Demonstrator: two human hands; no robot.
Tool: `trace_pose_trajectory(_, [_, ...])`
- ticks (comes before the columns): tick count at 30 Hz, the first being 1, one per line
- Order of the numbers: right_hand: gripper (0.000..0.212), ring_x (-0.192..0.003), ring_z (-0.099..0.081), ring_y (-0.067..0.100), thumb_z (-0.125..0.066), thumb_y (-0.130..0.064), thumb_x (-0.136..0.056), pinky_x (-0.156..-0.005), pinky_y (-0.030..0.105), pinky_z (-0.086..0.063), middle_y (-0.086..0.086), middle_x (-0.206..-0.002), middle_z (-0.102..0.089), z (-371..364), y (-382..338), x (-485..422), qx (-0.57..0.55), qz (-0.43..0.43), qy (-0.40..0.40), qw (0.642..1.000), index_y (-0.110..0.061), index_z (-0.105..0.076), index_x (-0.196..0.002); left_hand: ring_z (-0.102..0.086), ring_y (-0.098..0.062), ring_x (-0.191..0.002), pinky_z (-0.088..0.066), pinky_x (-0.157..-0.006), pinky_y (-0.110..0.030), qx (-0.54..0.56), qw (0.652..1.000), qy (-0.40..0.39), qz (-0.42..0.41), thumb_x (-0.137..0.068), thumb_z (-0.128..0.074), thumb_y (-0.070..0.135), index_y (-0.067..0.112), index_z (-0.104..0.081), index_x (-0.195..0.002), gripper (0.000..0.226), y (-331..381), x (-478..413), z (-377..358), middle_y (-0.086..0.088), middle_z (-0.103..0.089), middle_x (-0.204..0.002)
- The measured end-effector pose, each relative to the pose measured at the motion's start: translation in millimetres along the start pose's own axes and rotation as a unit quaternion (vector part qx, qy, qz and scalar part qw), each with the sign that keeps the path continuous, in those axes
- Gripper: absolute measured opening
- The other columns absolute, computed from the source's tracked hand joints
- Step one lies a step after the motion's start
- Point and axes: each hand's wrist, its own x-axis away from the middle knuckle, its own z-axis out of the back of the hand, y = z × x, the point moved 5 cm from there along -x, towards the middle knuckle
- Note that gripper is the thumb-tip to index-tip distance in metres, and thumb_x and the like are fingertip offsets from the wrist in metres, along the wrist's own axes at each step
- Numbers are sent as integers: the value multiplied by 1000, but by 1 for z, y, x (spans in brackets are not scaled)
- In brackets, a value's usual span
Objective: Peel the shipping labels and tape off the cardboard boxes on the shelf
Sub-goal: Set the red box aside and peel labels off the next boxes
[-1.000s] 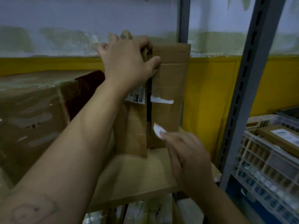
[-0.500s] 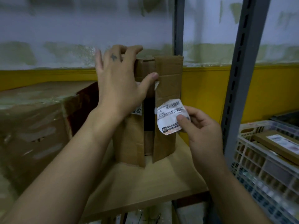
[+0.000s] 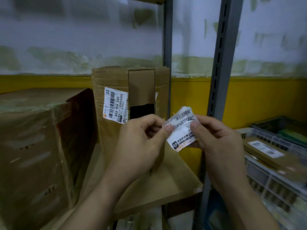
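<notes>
A tall brown cardboard box [image 3: 113,80] stands upright on the wooden shelf [image 3: 174,176], its front flaps partly apart with a dark gap between them. A white barcode label [image 3: 115,105] is still stuck to its left flap. In front of the box I hold a peeled-off white label [image 3: 181,130], crumpled, with both hands. My left hand [image 3: 142,140] pinches its left edge between thumb and forefinger. My right hand [image 3: 216,140] pinches its right side, thumb on top.
A large box [image 3: 28,146] wrapped in clear tape fills the shelf's left side. Grey slotted uprights [image 3: 219,67] stand right of the tall box. A white plastic crate [image 3: 272,180] at right carries a flat parcel [image 3: 272,155] with a label. The wall behind is yellow and white.
My left hand let go of the top of the tall box and came down to the peeled label, which both hands now pinch. The label on the left flap is uncovered.
</notes>
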Motion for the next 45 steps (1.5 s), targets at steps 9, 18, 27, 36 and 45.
trace_pose_trajectory(9, [36,-64,-69,23,-68,-22,-82,-56,32,-59,-1,-91,-70,49,-27,25,79,-47,58,994,-27,-66,-118,-60,-2,-53,-44,-48,-13,110,986,116,44,-88,-69,11,10,-65,-68,20,2,11,42,-1,-66,-59])
trace_pose_trajectory(18, [46,-61,-66,14,-71,-6,-84,-59,26,-54,5,-65,-68,-14,-35,35,49,109,75,990,-33,-56,-118,-61,-17,-61,-52,-58,-21,281,943,107,144,-73,-69,36,12,-78,-76,26,-2,42,-9,-18,-65,-64])
trace_pose_trajectory(27, [41,-57,-63,16,-71,-16,-86,-55,35,-51,1,-63,-66,-20,-23,18,151,74,-21,986,-35,-48,-115,-73,-14,-84,-61,-73,-33,159,984,49,62,-77,-75,24,33,-55,-112,41,-4,35,19,0,-75,-96])
trace_pose_trajectory(36, [38,-57,-65,20,-67,-16,-89,-50,31,-50,5,-62,-69,-11,-30,18,122,42,-52,990,-32,-53,-120,-65,-8,-75,-53,-66,-18,18,1000,14,-1,-78,-79,8,34,-74,-92,30,-8,36,17,15,-68,-81])
trace_pose_trajectory(45, [23,-60,-64,4,-70,-15,-83,-57,13,-47,-2,-64,-67,33,-20,48,191,23,-45,980,-20,-69,-105,-55,-4,-82,-43,-72,-17,-153,975,22,-159,-89,-66,13,18,-71,-92,8,-6,46,-33,5,-62,-90])
